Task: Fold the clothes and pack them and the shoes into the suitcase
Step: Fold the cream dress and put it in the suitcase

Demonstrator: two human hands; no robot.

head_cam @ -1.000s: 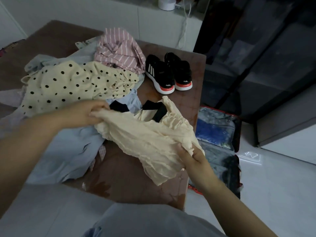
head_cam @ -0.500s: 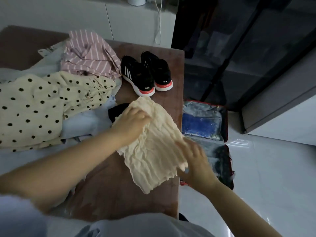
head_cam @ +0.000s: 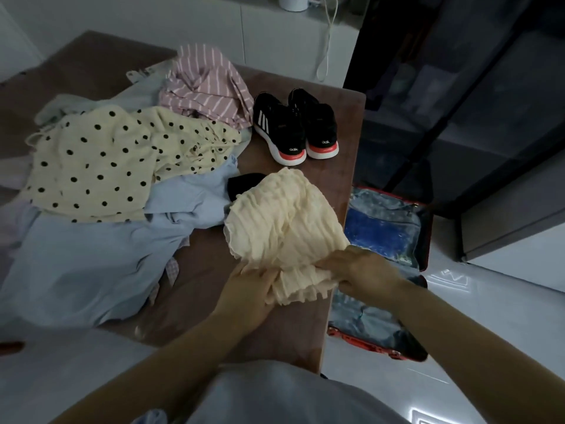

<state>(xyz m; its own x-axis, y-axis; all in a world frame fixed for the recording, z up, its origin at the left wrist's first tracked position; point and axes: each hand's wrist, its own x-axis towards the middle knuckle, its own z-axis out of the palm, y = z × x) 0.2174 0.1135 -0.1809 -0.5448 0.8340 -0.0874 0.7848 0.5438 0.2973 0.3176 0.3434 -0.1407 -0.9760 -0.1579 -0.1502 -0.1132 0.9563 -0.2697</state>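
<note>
A cream crinkled garment (head_cam: pixel 281 221) with a black collar lies folded near the right edge of the brown table (head_cam: pixel 211 270). My left hand (head_cam: pixel 247 292) grips its near hem from the left. My right hand (head_cam: pixel 360 270) pinches the same hem from the right. A pair of black shoes (head_cam: pixel 293 127) with red-and-white soles stands behind it. The open red suitcase (head_cam: pixel 425 240) lies on the floor right of the table, its clear and blue inner lining showing.
A polka-dot cream garment (head_cam: pixel 116 160), a light blue garment (head_cam: pixel 91 258) and a pink striped garment (head_cam: pixel 204 84) are heaped on the table's left half. A dark glass cabinet (head_cam: pixel 458 87) stands beyond the suitcase. White floor tiles (head_cam: pixel 489 332) lie to the right.
Both hands have come down to the garment's near hem; the left hand left the top of the garment. The garment now lies more compact and flatter on the table.
</note>
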